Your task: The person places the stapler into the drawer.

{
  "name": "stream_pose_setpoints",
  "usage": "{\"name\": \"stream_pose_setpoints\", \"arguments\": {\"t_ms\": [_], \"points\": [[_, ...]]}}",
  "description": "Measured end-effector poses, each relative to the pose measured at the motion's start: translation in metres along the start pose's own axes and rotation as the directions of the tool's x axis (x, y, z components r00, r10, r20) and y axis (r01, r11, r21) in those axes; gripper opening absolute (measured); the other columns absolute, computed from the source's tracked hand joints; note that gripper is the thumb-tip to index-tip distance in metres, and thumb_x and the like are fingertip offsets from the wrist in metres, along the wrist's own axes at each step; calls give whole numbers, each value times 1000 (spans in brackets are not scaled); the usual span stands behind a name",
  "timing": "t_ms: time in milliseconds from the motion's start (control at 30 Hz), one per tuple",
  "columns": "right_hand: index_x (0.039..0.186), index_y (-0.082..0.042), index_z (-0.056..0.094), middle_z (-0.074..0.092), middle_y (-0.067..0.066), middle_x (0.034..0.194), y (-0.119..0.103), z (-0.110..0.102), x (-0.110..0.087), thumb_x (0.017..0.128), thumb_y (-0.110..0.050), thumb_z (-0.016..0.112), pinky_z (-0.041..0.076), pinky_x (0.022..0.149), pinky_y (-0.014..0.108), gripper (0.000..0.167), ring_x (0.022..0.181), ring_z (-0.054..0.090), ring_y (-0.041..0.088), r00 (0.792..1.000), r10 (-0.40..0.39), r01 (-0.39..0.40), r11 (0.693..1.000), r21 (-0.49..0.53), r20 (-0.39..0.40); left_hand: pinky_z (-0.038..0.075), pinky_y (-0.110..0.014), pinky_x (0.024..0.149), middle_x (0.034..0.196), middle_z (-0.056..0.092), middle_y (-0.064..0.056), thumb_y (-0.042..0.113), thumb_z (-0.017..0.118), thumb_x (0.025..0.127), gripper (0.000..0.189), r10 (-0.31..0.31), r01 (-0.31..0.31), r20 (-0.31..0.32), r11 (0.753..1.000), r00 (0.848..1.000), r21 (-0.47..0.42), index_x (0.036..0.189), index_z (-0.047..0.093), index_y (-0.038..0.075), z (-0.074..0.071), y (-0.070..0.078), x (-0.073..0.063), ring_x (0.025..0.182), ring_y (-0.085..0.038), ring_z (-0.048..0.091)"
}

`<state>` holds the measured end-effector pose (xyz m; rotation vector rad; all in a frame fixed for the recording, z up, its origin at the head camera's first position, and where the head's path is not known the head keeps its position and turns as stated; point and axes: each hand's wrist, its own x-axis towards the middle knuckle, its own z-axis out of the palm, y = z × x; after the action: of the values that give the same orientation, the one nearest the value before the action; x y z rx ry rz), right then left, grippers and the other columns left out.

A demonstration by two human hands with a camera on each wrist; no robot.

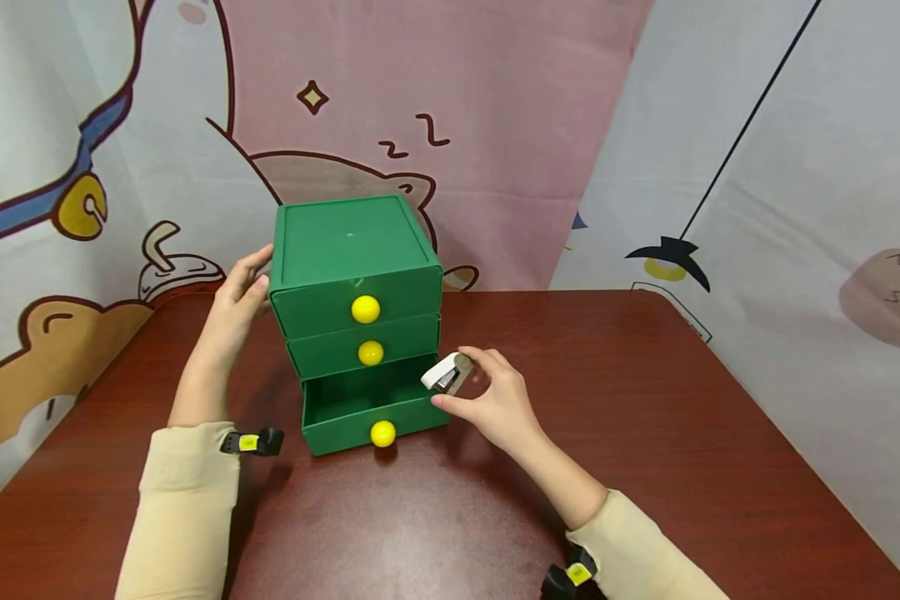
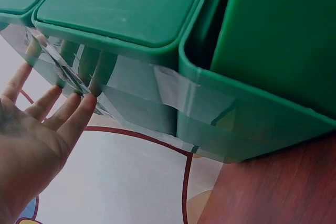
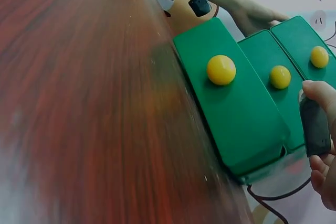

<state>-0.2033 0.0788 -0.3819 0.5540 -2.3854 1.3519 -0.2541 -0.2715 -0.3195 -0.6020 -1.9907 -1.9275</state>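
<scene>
A green drawer cabinet (image 1: 352, 242) with yellow round knobs stands on the table. Its bottom drawer (image 1: 345, 433) is pulled out, and the part of its inside that shows holds nothing. My left hand (image 1: 240, 292) rests its fingertips against the cabinet's left side; the left wrist view shows those fingers nearly straight on the clear side wall (image 2: 136, 87). Between thumb and fingers, my right hand (image 1: 498, 400) pinches a small white and grey stapler (image 1: 448, 372) at the drawer's right end. In the right wrist view the stapler's dark underside (image 3: 315, 127) faces the camera.
The dark red wooden table (image 1: 607, 400) extends around the cabinet. Behind it hangs a curtain (image 1: 510, 125) with cartoon animals. The middle drawer (image 1: 330, 350) and the top drawer (image 1: 315, 310) sit above the pulled-out one.
</scene>
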Motion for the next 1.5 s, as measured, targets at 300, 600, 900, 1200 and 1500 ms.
{"name": "stream_pose_setpoints", "arguments": {"t_ms": [300, 600, 900, 1200, 1500], "points": [[120, -5, 63, 56, -2, 94, -12, 24, 5, 66, -31, 89, 46, 63, 29, 65, 77, 52, 17, 1000, 16, -16, 999, -40, -12, 43, -20, 88, 149, 31, -14, 16, 44, 103, 46, 2, -2, 1, 1000, 1000, 4, 148, 36, 10, -1, 2, -1, 122, -13, 46], [119, -6, 63, 59, 1, 100, -20, 47, 6, 66, -39, 87, 48, 72, 32, 67, 87, 56, 21, 994, 98, -103, 989, -104, -46, 44, -19, 87, 149, 31, -14, 14, 43, 103, 46, 3, -3, 1, 1000, 1000, 7, 148, 36, 10, 0, 1, -1, 117, -12, 49], [122, -7, 63, 62, 4, 104, -23, 56, 6, 66, -50, 85, 47, 78, 36, 74, 95, 51, 22, 993, 112, -121, 957, -263, -47, 43, -20, 87, 149, 30, -15, 18, 45, 102, 47, -1, 1, 4, 1000, 1000, -1, 148, 37, 12, -1, -1, -1, 114, -12, 51], [125, -6, 62, 60, 6, 113, -21, 55, 6, 69, -53, 81, 46, 79, 37, 75, 97, 50, 24, 990, 141, -136, 942, -307, -5, 43, -20, 87, 148, 31, -15, 18, 46, 102, 47, 8, -8, 5, 1000, 1000, -16, 148, 38, 11, -1, -2, 0, 116, -13, 50], [120, -8, 65, 58, 5, 116, -18, 52, 3, 75, -46, 80, 41, 88, 41, 61, 102, 48, 24, 996, 83, -83, 970, -228, -9, 44, -20, 87, 148, 31, -15, 18, 45, 102, 47, 11, -11, 7, 1000, 1000, -18, 148, 37, 11, 0, -2, 0, 120, -13, 48]]}}
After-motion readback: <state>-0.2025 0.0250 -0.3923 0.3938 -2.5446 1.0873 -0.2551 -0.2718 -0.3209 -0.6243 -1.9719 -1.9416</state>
